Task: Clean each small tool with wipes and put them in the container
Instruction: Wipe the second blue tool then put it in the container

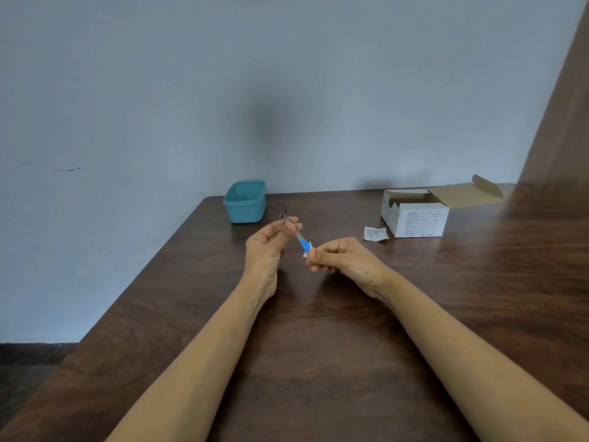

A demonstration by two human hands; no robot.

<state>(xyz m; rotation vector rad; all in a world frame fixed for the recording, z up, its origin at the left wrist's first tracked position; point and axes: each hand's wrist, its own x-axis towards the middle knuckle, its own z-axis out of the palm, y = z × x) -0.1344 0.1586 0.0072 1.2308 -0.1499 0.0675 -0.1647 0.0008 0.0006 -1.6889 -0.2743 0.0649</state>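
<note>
A slim metal tool with a blue handle (302, 241) is held above the dark wooden table (318, 330) between both hands. My left hand (271, 247) pinches its grey metal end between thumb and fingers. My right hand (338, 256) grips the blue handle end through a small white wipe (306, 253), most of which is hidden by the fingers. The teal plastic container (244, 201) stands open at the table's far edge, behind my left hand. A thin pair of tweezers (284, 209) lies on the table just right of the container.
An open white cardboard box (414, 218) with its lid flap folded back sits at the far right. A torn white wipe packet (375, 233) lies in front of it. A grey wall runs behind the table, and the table's left edge drops to the floor.
</note>
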